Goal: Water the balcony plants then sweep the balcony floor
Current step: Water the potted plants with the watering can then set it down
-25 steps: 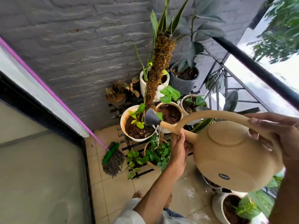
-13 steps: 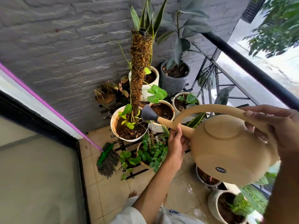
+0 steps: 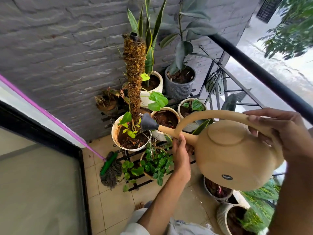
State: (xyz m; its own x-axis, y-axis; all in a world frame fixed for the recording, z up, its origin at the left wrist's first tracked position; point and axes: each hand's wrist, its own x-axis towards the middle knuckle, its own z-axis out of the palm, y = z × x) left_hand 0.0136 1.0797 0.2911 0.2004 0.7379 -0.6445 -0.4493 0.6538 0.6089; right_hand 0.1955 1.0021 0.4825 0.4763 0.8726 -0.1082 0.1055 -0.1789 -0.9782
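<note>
Since a second ago you have tipped the tan watering can (image 3: 235, 155) further forward, and water now trickles from its grey rose (image 3: 147, 124) towards the leafy pot (image 3: 155, 162) on the low rack below, just in front of the white pot with the moss pole (image 3: 130, 133).

Your right hand (image 3: 277, 133) wraps the arched handle near its rear, carrying the weight and setting the tilt. Your left hand (image 3: 180, 150) cups the spout from beneath, fingers curled round it, likely to steady the aim so the stream lands in soil rather than on tiles.

Other pots crowd close: a terracotta-filled white pot (image 3: 165, 118) right behind the rose, a snake plant (image 3: 149, 48) and a rubber plant in a grey ribbed pot (image 3: 179, 85) by the brick wall. The moss pole (image 3: 134, 78) stands just beside the rose and could snag it if you swing leftward.

A mop (image 3: 110, 170) with a purple handle leans in the corner; sweeping is not yet begun.
</note>
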